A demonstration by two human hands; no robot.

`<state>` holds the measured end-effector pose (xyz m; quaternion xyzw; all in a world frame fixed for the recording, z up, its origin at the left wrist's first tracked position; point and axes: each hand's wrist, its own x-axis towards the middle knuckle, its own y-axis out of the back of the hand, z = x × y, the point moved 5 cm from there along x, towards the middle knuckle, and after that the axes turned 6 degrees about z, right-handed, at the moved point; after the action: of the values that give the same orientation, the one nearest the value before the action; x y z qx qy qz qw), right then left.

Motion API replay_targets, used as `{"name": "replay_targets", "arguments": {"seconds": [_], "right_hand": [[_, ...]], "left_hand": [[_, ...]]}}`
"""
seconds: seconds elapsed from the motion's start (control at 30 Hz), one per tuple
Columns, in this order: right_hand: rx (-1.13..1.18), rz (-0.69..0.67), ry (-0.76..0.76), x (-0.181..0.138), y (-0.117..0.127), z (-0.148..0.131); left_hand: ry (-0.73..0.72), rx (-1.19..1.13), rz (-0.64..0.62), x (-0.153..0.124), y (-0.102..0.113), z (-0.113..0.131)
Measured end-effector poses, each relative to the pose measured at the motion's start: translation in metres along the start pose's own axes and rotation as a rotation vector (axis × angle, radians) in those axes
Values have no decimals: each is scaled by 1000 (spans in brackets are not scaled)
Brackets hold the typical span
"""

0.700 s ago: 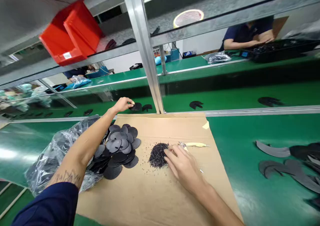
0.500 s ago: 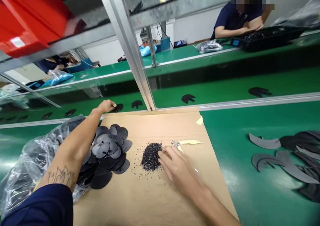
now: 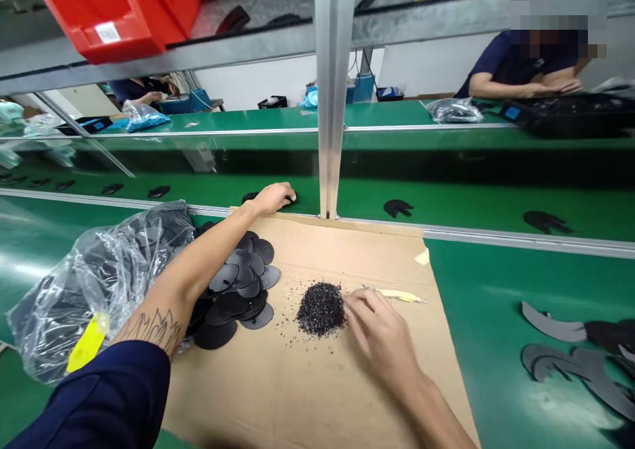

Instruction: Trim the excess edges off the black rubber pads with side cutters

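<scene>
My left hand [image 3: 274, 198] reaches over the metal rail onto the green belt. Its fingers are curled down on a flat black piece [image 3: 292, 198], mostly covered by the hand. Another black piece [image 3: 249, 198] lies just left of it, partly behind my wrist. At the right edge of a heap of tiny black bits [image 3: 321, 309], my right hand [image 3: 378, 326] has thumb and fingers drawn together; what they pinch is hidden. A tool with a pale yellow handle [image 3: 404, 295] lies beyond that hand. Under my left forearm spreads a pile of black oval discs [image 3: 243, 290].
Cardboard [image 3: 297, 396] covers the bench. A clear plastic bag [image 3: 114, 270] of dark pieces sits left, curved black pieces [image 3: 555, 323] right. A metal post [image 3: 330, 105] rises ahead. More notched black pieces [image 3: 397, 207] dot the belt. Another person [image 3: 520, 65] sits across.
My left hand has moved right along the belt, from one black piece to the piece beside it. My right hand stays by the heap. The view has turned and levelled.
</scene>
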<state>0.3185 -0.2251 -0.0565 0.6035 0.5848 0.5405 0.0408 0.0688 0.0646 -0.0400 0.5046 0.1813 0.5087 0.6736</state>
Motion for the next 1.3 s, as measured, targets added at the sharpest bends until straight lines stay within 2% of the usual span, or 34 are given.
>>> {"name": "replay_targets", "arguments": {"seconds": [0.13, 0.2, 0.27, 0.33, 0.43, 0.5, 0.57, 0.63, 0.7, 0.73, 0.77, 0.83, 0.9, 1.07, 1.2, 1.3], "right_hand": [[13, 53, -20, 2, 4, 1], [96, 65, -49, 4, 4, -1], [262, 34, -120, 6, 3, -3], [503, -34, -231, 7, 0, -7], [890, -189, -432, 7, -10, -12], [1032, -300, -576, 4, -17, -13], [1066, -343, -696, 2, -21, -11], [1071, -281, -769, 4, -19, -8], [1079, -170, -815, 6, -16, -5], [1080, -119, -833, 8, -15, -3], [1079, -80, -848, 9, -14, -2], [1077, -37, -871, 10, -14, 1], [1079, -30, -890, 9, -16, 3], [1082, -44, -893, 7, -19, 5], [1094, -50, -898, 6, -19, 4], [1113, -54, -906, 5, -20, 3]], "left_hand": [[23, -102, 139, -15, 59, 11], [17, -151, 157, -31, 85, 28], [-6, -235, 124, -57, 96, 55], [-48, -433, 31, -92, 83, 92], [-72, -770, -172, -147, 33, 147], [-50, -841, -255, -176, -2, 170], [-40, -793, -279, -193, -20, 176], [-30, -713, -273, -198, -15, 167], [-22, -520, -278, -194, 8, 147], [-9, -387, -277, -190, 23, 134], [-26, -49, -342, -189, 34, 119], [43, 192, -389, -187, 58, 91], [129, 333, -422, -191, 72, 69], [293, 543, -415, -208, 69, 39], [336, 594, -363, -209, 66, 35], [333, 596, -317, -203, 73, 39]]}}
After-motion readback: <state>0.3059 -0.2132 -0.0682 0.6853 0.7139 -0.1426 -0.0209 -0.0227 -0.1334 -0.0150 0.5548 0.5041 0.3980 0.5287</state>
